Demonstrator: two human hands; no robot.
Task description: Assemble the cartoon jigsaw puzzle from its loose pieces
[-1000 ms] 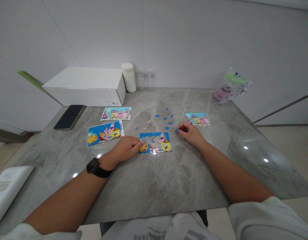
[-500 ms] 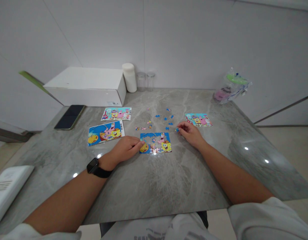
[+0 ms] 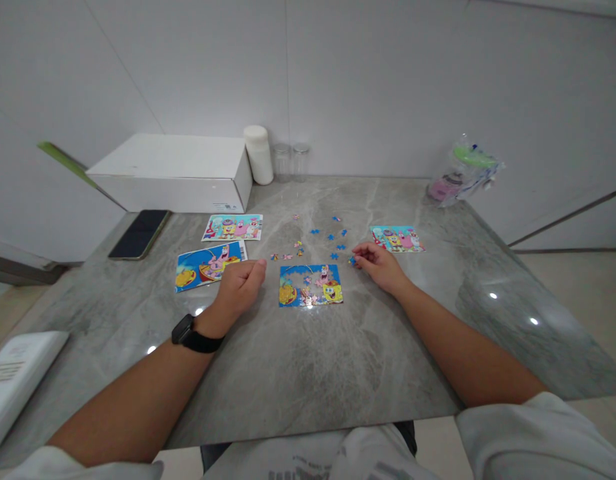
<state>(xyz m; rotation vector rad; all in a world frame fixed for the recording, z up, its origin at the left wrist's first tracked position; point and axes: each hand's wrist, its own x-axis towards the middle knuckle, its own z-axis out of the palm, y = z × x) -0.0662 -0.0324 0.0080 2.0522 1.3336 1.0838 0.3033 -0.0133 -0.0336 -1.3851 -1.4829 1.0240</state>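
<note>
A partly assembled jigsaw puzzle (image 3: pixel 334 293) lies in front of me, showing a cartoon scene on blue with an open gap in its upper middle. To its left, my left hand (image 3: pixel 241 285) is curled closed just off the puzzle's edge, covering the lower right corner of a blue picture card (image 3: pixel 198 270). No object shows in it. My right hand (image 3: pixel 381 267) rests right of the puzzle, its fingertips pinching a small blue and yellow puzzle piece (image 3: pixel 353 261) at the tabletop. Several loose blue pieces (image 3: pixel 331 237) and a few pink and yellow ones (image 3: pixel 287 257) are scattered beyond the puzzle.
A second picture card (image 3: pixel 233 227) lies behind the blue one, and a finished-looking cartoon picture (image 3: pixel 401 239) is beyond my right hand. Along the back stand a white box (image 3: pixel 173 170), a white bottle (image 3: pixel 259 157), two clear jars and a plastic bag (image 3: pixel 463 175). A phone (image 3: pixel 141 235) lies left.
My left hand has drawn back from the puzzle's left edge, leftward and slightly up, with its fingers curled in. My right hand has barely moved and still pinches the piece.
</note>
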